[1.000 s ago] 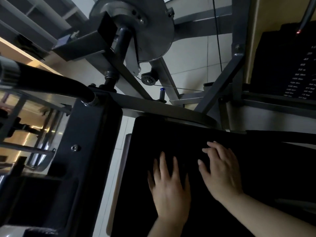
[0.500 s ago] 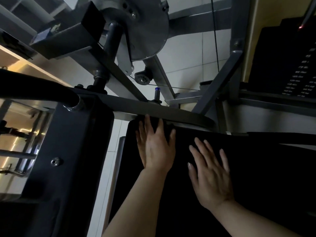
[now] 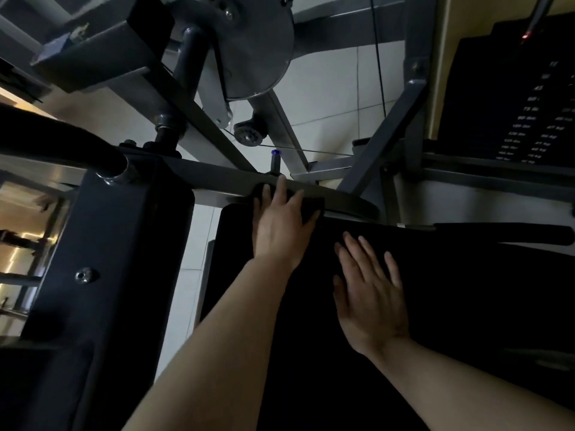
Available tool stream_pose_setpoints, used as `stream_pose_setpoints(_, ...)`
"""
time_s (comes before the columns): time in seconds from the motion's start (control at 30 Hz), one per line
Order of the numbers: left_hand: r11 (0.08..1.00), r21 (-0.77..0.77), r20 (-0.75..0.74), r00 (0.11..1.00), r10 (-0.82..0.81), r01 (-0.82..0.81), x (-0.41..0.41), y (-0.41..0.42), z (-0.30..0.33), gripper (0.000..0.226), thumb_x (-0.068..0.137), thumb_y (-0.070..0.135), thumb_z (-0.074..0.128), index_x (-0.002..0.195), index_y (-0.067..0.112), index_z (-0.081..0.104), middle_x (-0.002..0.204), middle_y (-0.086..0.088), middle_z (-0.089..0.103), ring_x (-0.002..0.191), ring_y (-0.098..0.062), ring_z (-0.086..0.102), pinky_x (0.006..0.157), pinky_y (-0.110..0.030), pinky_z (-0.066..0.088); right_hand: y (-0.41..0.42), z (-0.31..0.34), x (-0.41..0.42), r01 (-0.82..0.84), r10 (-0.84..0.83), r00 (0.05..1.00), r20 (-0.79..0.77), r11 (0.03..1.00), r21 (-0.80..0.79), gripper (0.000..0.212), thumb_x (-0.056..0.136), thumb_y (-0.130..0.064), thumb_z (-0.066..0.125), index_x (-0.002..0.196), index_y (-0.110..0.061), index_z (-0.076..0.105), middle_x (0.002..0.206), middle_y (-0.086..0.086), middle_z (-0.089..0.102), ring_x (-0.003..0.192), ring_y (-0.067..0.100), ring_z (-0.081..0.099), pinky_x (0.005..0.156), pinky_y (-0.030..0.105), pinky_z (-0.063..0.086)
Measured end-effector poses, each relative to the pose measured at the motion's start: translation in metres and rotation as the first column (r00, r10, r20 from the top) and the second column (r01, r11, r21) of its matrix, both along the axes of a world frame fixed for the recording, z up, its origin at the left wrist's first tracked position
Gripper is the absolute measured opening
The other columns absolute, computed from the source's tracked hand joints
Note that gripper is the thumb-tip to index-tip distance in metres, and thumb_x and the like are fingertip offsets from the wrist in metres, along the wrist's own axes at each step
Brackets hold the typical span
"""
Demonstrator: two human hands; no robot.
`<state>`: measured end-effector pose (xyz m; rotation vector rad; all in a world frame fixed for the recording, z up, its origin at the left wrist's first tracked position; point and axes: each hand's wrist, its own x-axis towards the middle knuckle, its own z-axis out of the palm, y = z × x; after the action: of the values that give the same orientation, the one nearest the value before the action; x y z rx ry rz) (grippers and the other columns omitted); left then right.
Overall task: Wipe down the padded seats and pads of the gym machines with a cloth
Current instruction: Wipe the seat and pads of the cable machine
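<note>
A black padded seat fills the lower right of the head view. My left hand lies flat at the pad's far edge, fingers spread, pressing a dark cloth that shows past the fingertips and laps onto the grey frame bar. My right hand rests flat on the pad, a little nearer to me and to the right, fingers straight and slightly spread, holding nothing.
A grey steel frame with a large cam wheel rises behind the pad. A black padded handle juts in at the left above a dark upright. The weight stack stands at the right. White floor tiles lie below.
My left hand has slid forward from the middle of the pad to its far edge, pushing the cloth with it. My right hand stayed on the pad, shifting slightly.
</note>
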<state>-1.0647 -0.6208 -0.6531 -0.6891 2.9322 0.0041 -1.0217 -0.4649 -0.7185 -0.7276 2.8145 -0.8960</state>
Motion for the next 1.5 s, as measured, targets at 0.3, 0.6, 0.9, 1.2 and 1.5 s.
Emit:
stream_pose_setpoints(0.3, 0.991, -0.086, -0.095, 0.991, 0.094, -0.102, 0.229, 0.037, 0.006, 0.063, 0.095, 0.061, 0.014, 0.147, 0.027, 0.027, 0.16, 0.007, 0.004, 0.138, -0.032, 0.024, 0.109, -0.048, 0.029, 0.008, 0.028, 0.022, -0.016, 0.037, 0.996, 0.082, 0.969, -0.247, 0.048, 0.088, -0.036, 0.037, 0.128, -0.02, 0.056, 0.149, -0.003, 0.039, 0.14, 0.015, 0.03, 0.114, 0.05, 0.021)
stream_pose_setpoints(0.6, 0.983, -0.012, -0.191, 0.966, 0.175, -0.181, 0.159, 0.0, -0.002, 0.057, 0.089, 0.045, 0.039, 0.136, 0.013, 0.046, 0.148, -0.011, 0.04, 0.136, -0.034, 0.034, 0.106, -0.05, 0.036, -0.001, 0.02, 0.064, -0.217, 0.227, 0.97, 0.09, 0.97, -0.11, 0.055, 0.087, -0.045, 0.039, 0.136, -0.024, 0.049, 0.154, -0.003, 0.031, 0.143, 0.014, 0.024, 0.113, 0.047, 0.016)
stream_pose_setpoints(0.9, 0.989, 0.004, -0.116, 0.982, 0.148, -0.148, 0.139, 0.002, 0.007, 0.068, 0.09, 0.059, 0.033, 0.144, 0.019, 0.039, 0.159, -0.002, 0.017, 0.145, -0.027, 0.012, 0.117, -0.042, 0.015, -0.002, 0.018, 0.065, -0.207, 0.211, 0.977, 0.029, 0.973, -0.103, 0.054, 0.087, -0.045, 0.04, 0.136, -0.023, 0.048, 0.154, -0.002, 0.031, 0.144, 0.014, 0.023, 0.114, 0.048, 0.016)
stream_pose_setpoints(1.2, 0.987, -0.16, 0.019, 1.0, 0.015, -0.012, 0.143, 0.012, 0.004, 0.059, 0.094, 0.046, 0.028, 0.13, 0.009, 0.056, 0.145, -0.014, 0.043, 0.13, -0.042, 0.041, 0.108, -0.048, 0.018, -0.004, 0.019, 0.069, -0.185, 0.187, 0.982, 0.016, 0.98, -0.069, 0.051, 0.091, -0.036, 0.036, 0.138, -0.021, 0.048, 0.154, 0.0, 0.032, 0.144, 0.016, 0.024, 0.113, 0.048, 0.02)
stream_pose_setpoints(1.5, 0.995, -0.04, -0.054, 0.995, 0.084, -0.086, 0.059, 0.006, -0.002, 0.054, 0.091, 0.061, 0.035, 0.142, 0.042, 0.035, 0.16, 0.004, 0.006, 0.146, -0.034, 0.0, 0.115, -0.055, 0.003, -0.006, 0.015, 0.068, -0.104, 0.104, 0.994, 0.008, 0.992, -0.072, 0.05, 0.094, -0.033, 0.033, 0.137, -0.011, 0.048, 0.151, 0.005, 0.037, 0.142, 0.017, 0.028, 0.113, 0.044, 0.019)
